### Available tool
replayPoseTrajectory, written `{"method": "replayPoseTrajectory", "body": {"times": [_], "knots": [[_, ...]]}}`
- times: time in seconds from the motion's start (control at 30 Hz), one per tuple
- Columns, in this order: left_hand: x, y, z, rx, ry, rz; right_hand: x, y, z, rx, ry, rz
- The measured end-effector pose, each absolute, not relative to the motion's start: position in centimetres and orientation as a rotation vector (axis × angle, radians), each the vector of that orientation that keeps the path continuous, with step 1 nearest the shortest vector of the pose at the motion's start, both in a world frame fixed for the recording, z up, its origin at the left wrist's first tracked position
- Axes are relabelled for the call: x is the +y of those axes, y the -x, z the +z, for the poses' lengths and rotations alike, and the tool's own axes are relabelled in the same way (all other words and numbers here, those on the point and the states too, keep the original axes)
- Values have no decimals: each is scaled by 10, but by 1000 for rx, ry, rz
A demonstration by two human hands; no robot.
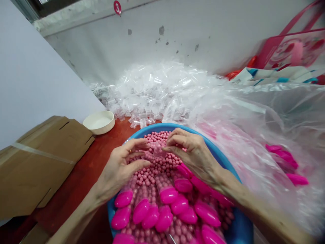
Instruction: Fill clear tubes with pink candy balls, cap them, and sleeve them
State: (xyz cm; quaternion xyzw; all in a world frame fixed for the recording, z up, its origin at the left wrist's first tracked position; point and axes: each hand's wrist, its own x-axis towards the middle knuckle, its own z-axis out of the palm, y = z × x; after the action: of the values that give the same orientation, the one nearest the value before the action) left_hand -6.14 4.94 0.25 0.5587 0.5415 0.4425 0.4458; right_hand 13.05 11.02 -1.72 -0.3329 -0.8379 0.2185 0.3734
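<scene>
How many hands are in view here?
2: the left hand over pink beads in a blue tub, and the right hand facing it, touching a clear piece.

Basin (pixel 162 126) near centre, bench (pixel 101 149) showing to its left. Beads (pixel 144 177) in basin; capped tubes (pixel 150 217) on them, near side. Behind basin: heap of plastic pieces (pixel 157 84), before wall (pixel 182 37). Left: cardboard (pixel 45 162); dish (pixel 99 122) between it and heap. Right: plastic sheeting (pixel 243 118); carrier bag (pixel 291 51) beyond.

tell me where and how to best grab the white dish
Probably pinch the white dish by its near-right wall, coming from the near right: it sits open side up, its raised round wall offers an edge, and cardboard crowds its near left.
</scene>
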Motion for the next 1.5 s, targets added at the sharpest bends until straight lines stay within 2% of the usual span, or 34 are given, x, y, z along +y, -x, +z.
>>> {"method": "replayPoseTrajectory", "body": {"times": [0.13,0.23,0.3,0.4,0.5,0.9,1.17,1.27,1.5], "knots": [[58,46,4,1211,-1440,1051,107,-136,0,-1929,678,949],[57,45,4,1150,-1288,1088,110,-152,4,-1800,781,1139],[56,48,2,1133,-1210,1091,114,-170,-2,-1857,979,1060],[55,50,-3,1130,-1155,1097,115,-193,-24,-2253,1295,833],[55,47,-8,1142,-1138,1095,110,-200,-47,-2452,1395,704],[56,52,-15,1127,-1101,1118,105,-184,-48,-2382,1271,688],[56,51,-19,1076,-1116,1075,94,-161,-14,-2137,1059,814],[54,50,-19,1089,-1125,1055,86,-153,-12,-2262,937,661],[52,52,-18,1033,-1163,1025,72,-136,-9,-2462,823,-51]]}}
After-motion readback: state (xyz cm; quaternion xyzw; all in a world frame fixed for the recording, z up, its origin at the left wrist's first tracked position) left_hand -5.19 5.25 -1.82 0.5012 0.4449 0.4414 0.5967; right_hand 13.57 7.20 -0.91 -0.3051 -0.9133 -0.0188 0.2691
